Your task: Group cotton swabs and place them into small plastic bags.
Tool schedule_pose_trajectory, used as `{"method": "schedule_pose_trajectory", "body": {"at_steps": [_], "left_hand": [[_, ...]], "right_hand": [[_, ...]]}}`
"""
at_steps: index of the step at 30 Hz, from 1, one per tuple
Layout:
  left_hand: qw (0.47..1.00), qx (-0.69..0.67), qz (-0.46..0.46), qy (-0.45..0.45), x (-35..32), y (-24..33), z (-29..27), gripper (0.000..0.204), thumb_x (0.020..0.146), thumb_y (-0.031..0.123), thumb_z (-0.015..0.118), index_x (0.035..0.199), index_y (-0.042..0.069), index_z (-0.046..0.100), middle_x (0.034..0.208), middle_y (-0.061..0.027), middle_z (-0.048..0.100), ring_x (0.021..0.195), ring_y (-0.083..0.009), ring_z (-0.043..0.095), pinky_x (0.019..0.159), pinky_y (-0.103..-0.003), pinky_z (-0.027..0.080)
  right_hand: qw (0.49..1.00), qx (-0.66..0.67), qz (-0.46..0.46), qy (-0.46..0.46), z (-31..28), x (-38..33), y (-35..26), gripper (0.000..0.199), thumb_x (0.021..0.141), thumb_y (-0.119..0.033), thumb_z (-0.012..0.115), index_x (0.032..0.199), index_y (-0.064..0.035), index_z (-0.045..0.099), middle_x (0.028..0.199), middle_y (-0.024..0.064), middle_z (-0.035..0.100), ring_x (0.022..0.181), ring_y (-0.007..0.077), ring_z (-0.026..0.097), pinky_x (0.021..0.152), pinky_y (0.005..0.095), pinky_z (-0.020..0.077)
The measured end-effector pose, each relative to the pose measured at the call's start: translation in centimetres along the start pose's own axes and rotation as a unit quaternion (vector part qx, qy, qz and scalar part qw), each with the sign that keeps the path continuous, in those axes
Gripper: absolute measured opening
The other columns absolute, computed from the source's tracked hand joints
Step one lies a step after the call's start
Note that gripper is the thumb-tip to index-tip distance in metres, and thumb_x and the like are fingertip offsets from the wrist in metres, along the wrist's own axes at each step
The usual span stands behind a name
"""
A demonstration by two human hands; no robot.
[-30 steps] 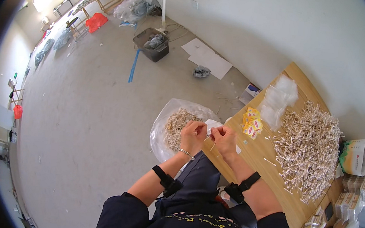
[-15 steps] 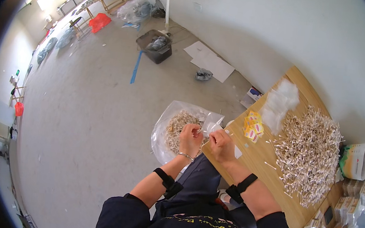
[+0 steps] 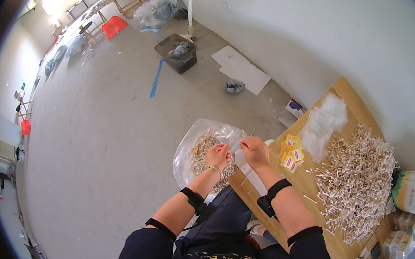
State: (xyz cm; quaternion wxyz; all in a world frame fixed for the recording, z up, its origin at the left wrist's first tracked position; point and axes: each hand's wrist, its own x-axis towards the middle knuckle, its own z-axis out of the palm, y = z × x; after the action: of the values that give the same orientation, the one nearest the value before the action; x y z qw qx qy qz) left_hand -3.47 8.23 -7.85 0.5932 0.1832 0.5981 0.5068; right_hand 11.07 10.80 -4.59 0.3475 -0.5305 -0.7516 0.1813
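Observation:
A large clear plastic bag (image 3: 183, 153) stands at the edge of the wooden table (image 3: 305, 210), with a heap of cotton swabs (image 3: 201, 151) inside. Over the bag's right side is my left hand (image 3: 219, 155), its fingers closed; what they hold, if anything, is too small to make out. My right hand (image 3: 254, 152) is just to the right, above the table corner, pinching clear plastic that looks like a small bag (image 3: 240, 158). Below it a whitish strip (image 3: 255, 179) lies along the table edge.
On the table are yellow printed cards (image 3: 291, 153), a stack of clear bags (image 3: 323, 124) and a big pile of cotton swabs (image 3: 356, 185). Packed boxes (image 3: 398, 243) crowd the right side. A dark bin (image 3: 179, 55) and white sheets (image 3: 241, 68) are on the floor ahead.
My hands have drawn slightly apart, the right one moving up and the left one a little down. The view has shifted slightly.

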Motion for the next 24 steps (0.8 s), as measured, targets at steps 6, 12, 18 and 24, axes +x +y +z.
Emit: {"method": "schedule_pose_trajectory", "body": {"at_steps": [6,12,18,24], "left_hand": [[0.999,0.002,0.015,0.044,0.3,-1.6,0.1,0.017,0.088,0.015,0.064,0.097,0.0,0.06,0.077,-0.0046,0.062,0.06,-0.0107,0.057,0.053,-0.023,0.048],[0.999,0.012,0.023,0.035,-2.2,-2.6,0.2,0.023,0.085,0.012,0.066,0.104,0.0,0.059,0.077,-0.0044,0.063,0.062,-0.0112,0.058,0.055,-0.024,0.048],[0.997,0.048,0.067,0.012,-3.7,-3.0,0.6,0.031,0.083,0.008,0.068,0.112,0.0,0.057,0.077,-0.0037,0.063,0.067,-0.0097,0.058,0.06,-0.022,0.046],[0.999,0.004,0.044,0.011,-3.8,-3.3,0.6,0.033,0.085,0.007,0.067,0.115,0.0,0.055,0.077,-0.0028,0.061,0.064,-0.0098,0.056,0.058,-0.022,0.046]], "right_hand": [[0.992,0.012,0.094,-0.087,-0.5,0.3,0.2,0.007,0.077,-0.015,0.065,0.082,-0.0116,0.066,0.081,0.0124,0.065,0.081,0.0303,0.062,0.068,0.0397,0.0498],[0.988,0.073,0.062,-0.12,-2.7,-1.3,1.3,0.008,0.077,-0.011,0.062,0.082,-0.0067,0.065,0.084,0.013,0.065,0.081,0.0298,0.063,0.071,0.0373,0.0507],[0.988,0.105,0.113,-0.004,-1.2,-2.3,2.1,0.017,0.08,-0.017,0.059,0.082,-0.001,0.062,0.102,0.0112,0.063,0.103,0.032,0.055,0.09,0.0411,0.0442],[0.998,-0.017,0.038,-0.05,0.1,-2.7,3.0,0.017,0.08,-0.019,0.058,0.081,-0.0026,0.064,0.11,0.0123,0.062,0.118,0.0326,0.048,0.099,0.0443,0.0384]]}}
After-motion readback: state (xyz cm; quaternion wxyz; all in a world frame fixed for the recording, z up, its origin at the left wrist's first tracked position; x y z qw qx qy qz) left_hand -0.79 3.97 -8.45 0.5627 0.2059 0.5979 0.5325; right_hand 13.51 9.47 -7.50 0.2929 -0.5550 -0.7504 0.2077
